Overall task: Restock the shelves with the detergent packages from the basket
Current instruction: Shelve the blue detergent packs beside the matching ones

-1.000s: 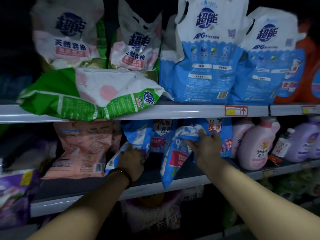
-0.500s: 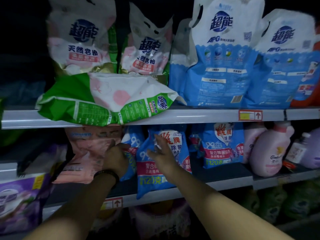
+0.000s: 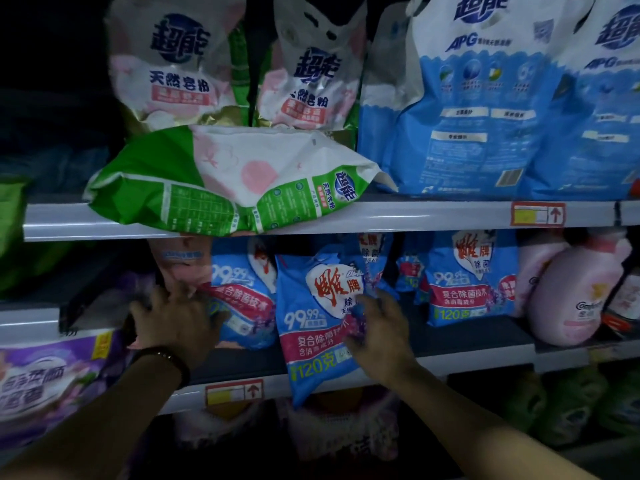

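Note:
A blue detergent bag (image 3: 317,320) with a white and red logo stands on the middle shelf (image 3: 478,351), its bottom hanging over the front edge. My right hand (image 3: 379,336) rests on the bag's right side, fingers curled on it. My left hand (image 3: 175,323), with a dark wristband, presses flat against a second blue bag (image 3: 239,292) and a pink bag (image 3: 181,268) to the left. A third blue bag (image 3: 471,278) stands upright further right. The basket is out of view.
Pink softener bottles (image 3: 575,296) stand at the right of the middle shelf. On the upper shelf (image 3: 415,216) a green and white bag (image 3: 225,181) lies flat before tall white and blue pouches (image 3: 478,98). A purple pack (image 3: 52,379) sits lower left.
The front blue bag went from tilted and folded to standing upright. My right hand slid from its top down to its right side. My left hand moved left onto the neighbouring bags.

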